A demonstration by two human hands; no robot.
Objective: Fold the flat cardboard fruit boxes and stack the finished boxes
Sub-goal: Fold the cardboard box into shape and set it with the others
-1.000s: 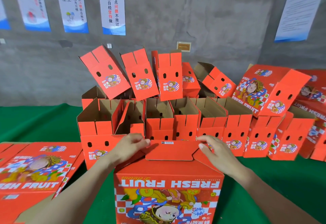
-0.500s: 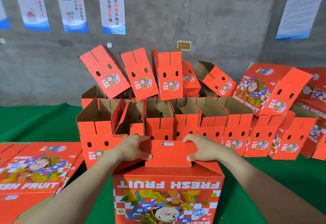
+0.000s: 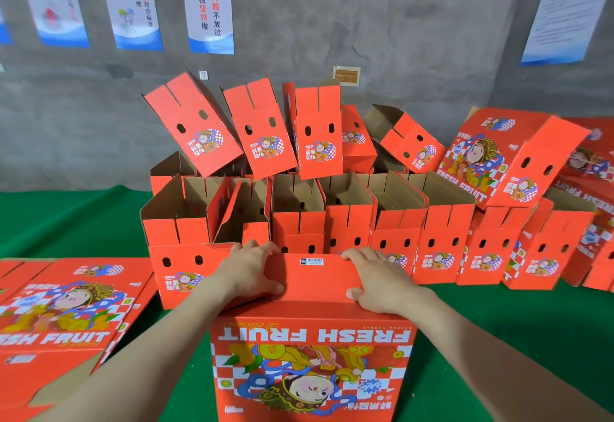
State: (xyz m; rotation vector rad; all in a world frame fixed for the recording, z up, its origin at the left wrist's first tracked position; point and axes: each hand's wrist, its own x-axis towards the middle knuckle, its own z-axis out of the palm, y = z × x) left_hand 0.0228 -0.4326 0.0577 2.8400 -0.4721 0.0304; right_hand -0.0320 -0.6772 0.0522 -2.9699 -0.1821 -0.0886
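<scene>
Head view: upright red fruit box (image 3: 312, 355) directly under both hands, print side facing the camera and upside down, "FRESH FRUIT" inverted. The top flap (image 3: 315, 280) lies flat across the box's top. Left hand (image 3: 247, 272) grips the flap's left end, fingers curled over the far edge, thumb on the near side. Right hand (image 3: 378, 283) grips the right end the same way. Hands are apart, one at each end. A small barcode label (image 3: 311, 261) sits on the flap between the hands, near the far edge.

Just beyond the hands is a row of folded boxes (image 3: 349, 232), open tops up and packed side by side. More boxes (image 3: 196, 129) are tilted on top of that row. A large box (image 3: 498, 159) leans far right of the right hand. Flat unfolded boxes (image 3: 66, 305) lie left of the left hand. Green table cover (image 3: 498, 322) shows under everything. Posters (image 3: 209, 3) hang on the grey wall well beyond the hands.
</scene>
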